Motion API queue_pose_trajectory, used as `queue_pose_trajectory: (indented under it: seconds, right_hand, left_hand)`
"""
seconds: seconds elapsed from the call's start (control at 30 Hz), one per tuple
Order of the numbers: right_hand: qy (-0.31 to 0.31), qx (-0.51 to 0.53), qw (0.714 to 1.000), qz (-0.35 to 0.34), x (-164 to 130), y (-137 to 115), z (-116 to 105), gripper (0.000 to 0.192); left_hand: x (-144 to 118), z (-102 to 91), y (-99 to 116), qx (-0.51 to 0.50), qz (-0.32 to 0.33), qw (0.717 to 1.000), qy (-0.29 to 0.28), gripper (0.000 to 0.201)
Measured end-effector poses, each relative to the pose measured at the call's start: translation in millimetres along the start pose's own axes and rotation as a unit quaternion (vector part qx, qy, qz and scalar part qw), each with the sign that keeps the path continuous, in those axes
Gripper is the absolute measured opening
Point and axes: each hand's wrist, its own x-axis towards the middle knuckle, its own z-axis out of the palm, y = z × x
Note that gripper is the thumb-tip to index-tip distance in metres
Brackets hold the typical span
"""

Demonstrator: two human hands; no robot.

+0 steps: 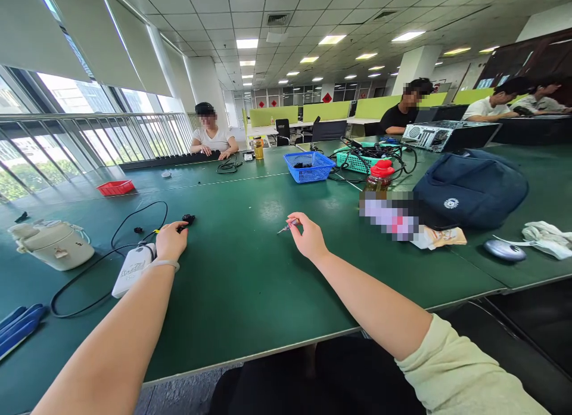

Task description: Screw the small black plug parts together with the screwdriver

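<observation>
Both your hands out mid-worktop.
Right hand fingers pinch a small screwdriver; left hand fingers curled by a black part, open green surface between, near edge well back.

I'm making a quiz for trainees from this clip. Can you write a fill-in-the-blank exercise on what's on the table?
1. The right hand pinches a small ____.
2. The basket beyond the hands is ____ in colour.
3. The left hand rests beside a white ____ with a black cable.
4. The jar by the navy bag has a ____ lid.

Missing words: screwdriver; blue; charger; red
</observation>
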Motion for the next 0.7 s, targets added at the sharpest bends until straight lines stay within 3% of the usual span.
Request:
queue_pose_trajectory:
  seconds: [0.17, 0.3, 0.4, 0.7]
  right_hand:
    - [-0.008, -0.02, 0.998, -0.051, 0.6, 4.1, 6.4, 0.018]
    - [-0.026, -0.03, 0.995, -0.089, 1.0, 7.1, 11.2, 0.02]
    - [-0.035, -0.026, 0.994, -0.101, -0.1, 8.1, 10.6, 0.021]
    - [-0.008, -0.005, 0.998, -0.064, -0.5, 9.1, 2.3, 0.018]
  left_hand:
    - [9.7, -22.3, -2.1, -0.035, -0.039, 0.999, -0.009, 0.042]
    - [10.4, -33.9, -14.7, -0.012, -0.016, 0.997, -0.08, 0.047]
    - [7.7, -37.1, -24.8, 0.001, 0.022, 0.992, -0.125, 0.049]
    - [1.2, -35.0, -36.3, 0.04, 0.073, 0.984, -0.157, 0.053]
